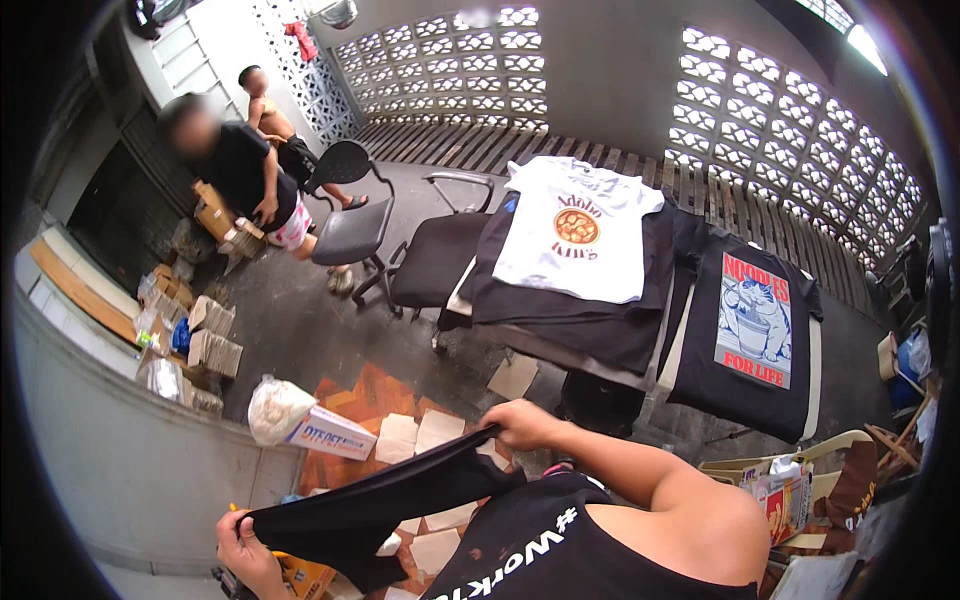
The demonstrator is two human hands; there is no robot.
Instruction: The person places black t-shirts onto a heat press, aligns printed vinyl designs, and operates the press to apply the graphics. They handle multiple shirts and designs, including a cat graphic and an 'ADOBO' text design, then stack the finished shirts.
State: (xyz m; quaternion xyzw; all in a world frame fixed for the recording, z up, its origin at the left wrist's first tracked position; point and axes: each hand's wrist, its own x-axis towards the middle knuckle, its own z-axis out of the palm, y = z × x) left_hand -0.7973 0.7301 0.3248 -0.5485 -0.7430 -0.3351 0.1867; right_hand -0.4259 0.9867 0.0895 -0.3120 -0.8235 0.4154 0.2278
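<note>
I hold a black cloth garment point(360, 500) stretched at a slant across the lower middle of the view. My left hand point(244, 542) grips its left end at the lower left. My right hand point(518, 424) grips its upper right end, with the arm reaching up from the right. The garment hangs down between my hands over a floor with scattered pale squares of board or paper point(437, 550).
T-shirts, one white point(530, 260) atop dark ones, one printed black point(690, 370), lie on stands. Office chairs point(435, 260) stand behind. Two people point(230, 170) point(280, 125) are at the upper left. A box point(330, 435), stacked bundles point(213, 350) and clutter point(780, 500) line the floor.
</note>
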